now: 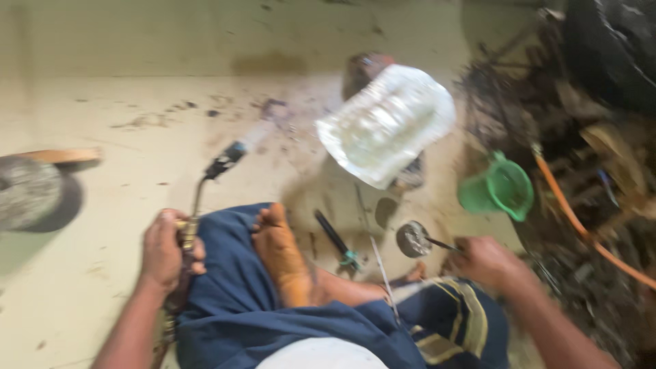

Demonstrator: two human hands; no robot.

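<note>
Clear plastic jug [386,123] beyond green cup [497,189]

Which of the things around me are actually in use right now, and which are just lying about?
In use: gas torch in the left hand; thin tool in the right hand, tip at the small round metal piece.

Lying about: clear plastic jug, green jug, orange hose, screwdriver.

Motion blur softening the whole view. Right hand [486,262] smeared, finger positions unreadable around the thin dark metal rod [439,243]. Small round grey metal disc [413,238] too blurred to identify. Large black rubber tyre [611,48] being cut off by the top right corner. Tangled heap of dark scrap [547,116] blurring into indistinct shapes. Grey round stone-like object [27,191] running off the left edge.
</note>
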